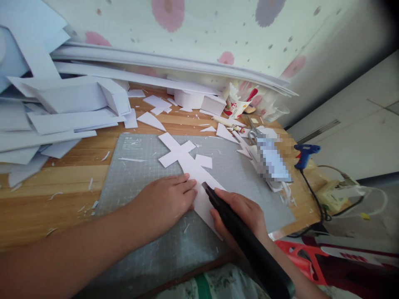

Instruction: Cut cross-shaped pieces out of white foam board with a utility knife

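A white cross-shaped board piece [204, 178], probably foam board or card, lies diagonally on the grey cutting mat [140, 187]. My left hand [170, 195] has its fingers together and bent, holding down the board's left edge. In my right hand [241, 209] is a black utility knife [238, 228], its tip over the board's long arm just right of my left fingers. Whether the blade touches the board I cannot tell. A small white offcut [204, 161] rests beside the cross, and a thin white strip [132, 160] lies farther left on the mat.
White board pieces [71, 95] are heaped at the left. Scraps litter the wooden table [71, 178]. Behind stands a printed paper cup [235, 106] with items in it. Scissors [253, 132], a blurred-out phone-like object [272, 158] and a blue glue gun [305, 153] with a cable are at the right.
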Available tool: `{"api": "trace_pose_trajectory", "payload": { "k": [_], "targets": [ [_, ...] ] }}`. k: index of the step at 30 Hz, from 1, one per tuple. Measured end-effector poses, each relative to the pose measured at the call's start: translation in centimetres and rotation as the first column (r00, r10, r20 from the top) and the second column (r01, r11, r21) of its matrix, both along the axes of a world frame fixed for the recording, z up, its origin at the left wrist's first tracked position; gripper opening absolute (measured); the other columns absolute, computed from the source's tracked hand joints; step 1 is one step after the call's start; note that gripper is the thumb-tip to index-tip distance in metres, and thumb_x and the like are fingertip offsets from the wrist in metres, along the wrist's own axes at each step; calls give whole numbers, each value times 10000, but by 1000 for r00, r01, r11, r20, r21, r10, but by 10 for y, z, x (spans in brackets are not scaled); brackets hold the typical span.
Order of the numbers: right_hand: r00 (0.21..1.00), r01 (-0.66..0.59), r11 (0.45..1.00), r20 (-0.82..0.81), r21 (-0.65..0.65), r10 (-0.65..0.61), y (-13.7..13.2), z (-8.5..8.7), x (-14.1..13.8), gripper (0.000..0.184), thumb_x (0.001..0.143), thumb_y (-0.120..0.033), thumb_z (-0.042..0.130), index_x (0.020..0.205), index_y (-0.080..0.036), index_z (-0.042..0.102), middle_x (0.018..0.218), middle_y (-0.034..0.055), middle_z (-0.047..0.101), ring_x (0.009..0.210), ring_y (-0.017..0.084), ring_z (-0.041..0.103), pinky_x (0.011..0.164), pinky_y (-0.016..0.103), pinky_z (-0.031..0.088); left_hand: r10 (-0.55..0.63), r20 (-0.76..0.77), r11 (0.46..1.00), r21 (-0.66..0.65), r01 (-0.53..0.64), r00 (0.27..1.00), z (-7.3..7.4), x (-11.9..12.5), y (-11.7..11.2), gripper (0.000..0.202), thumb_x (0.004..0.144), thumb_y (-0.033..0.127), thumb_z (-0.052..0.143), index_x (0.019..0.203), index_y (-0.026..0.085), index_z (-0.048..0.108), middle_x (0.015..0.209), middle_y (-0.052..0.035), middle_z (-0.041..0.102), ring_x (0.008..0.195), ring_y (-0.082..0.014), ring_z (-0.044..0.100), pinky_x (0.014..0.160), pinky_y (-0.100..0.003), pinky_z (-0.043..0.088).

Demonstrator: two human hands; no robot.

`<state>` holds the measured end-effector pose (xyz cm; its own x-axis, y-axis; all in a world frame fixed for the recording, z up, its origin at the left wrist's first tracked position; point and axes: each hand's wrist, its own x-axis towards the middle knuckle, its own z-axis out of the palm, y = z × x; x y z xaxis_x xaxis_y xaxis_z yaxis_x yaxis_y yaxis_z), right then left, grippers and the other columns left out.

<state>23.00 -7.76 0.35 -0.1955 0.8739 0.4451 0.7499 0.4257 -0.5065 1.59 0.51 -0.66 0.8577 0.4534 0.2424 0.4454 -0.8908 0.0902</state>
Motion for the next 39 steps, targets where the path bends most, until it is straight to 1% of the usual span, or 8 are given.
{"api": "trace_pose_trajectory", "payload": {
  "k": [5,9,17,23,27,33,39],
  "targets": [
    [1000,3,1000,8,-14,-3,-6,4,-2,380,833,-128,639,1202,-211,600,849,38,750,670,174,710,599,267,562,7,-21,1000,20,-7,1000,3,2,0,238,917,216,651,1115,109,729,1249,-158,708,1162,-317,677,983,-444,571],
    [1000,-18,1000,13,-14,18,-9,6,-3,378,840,-132,635,1209,-202,593,846,38,743,666,167,698,613,267,550,19,-21,1000,-12,-19,1000,4,3,1,220,924,213,640,1093,112,738,1255,-165,703,1186,-331,660,990,-467,566],
    [998,-37,999,50,-1,37,-18,10,-3,386,828,-109,617,1206,-176,580,812,57,724,629,180,669,575,282,524,20,-14,998,-59,-20,1000,1,2,1,182,916,201,652,1053,121,742,1275,-183,690,1209,-345,644,1003,-486,553],
    [997,-41,999,60,29,39,-23,12,-6,367,833,-119,612,1195,-166,576,780,61,714,614,187,663,562,283,532,-4,16,999,-39,5,1000,-1,3,3,174,927,207,636,1005,98,747,1222,-199,714,1178,-349,663,994,-489,557],
    [995,-31,999,97,32,28,-27,13,-7,353,840,-135,598,1192,-156,577,778,64,712,630,200,677,566,292,538,-18,14,1000,-23,18,1000,1,3,3,170,911,201,657,1001,84,742,1206,-208,721,1164,-346,672,1002,-478,551],
    [993,-43,998,114,46,37,-31,17,-10,342,839,-122,582,1180,-150,578,743,47,691,595,177,654,541,263,509,-11,9,999,-50,11,1000,1,2,3,142,891,203,678,978,104,730,1170,-179,740,1158,-333,674,1006,-467,543],
    [988,-50,994,149,100,34,-40,18,-12,330,840,-126,570,1170,-148,565,714,47,677,569,175,634,527,258,499,-2,7,999,-48,2,1000,-1,2,4,145,893,207,674,1004,128,724,1141,-154,749,1121,-311,693,984,-449,550]
  ]
}}
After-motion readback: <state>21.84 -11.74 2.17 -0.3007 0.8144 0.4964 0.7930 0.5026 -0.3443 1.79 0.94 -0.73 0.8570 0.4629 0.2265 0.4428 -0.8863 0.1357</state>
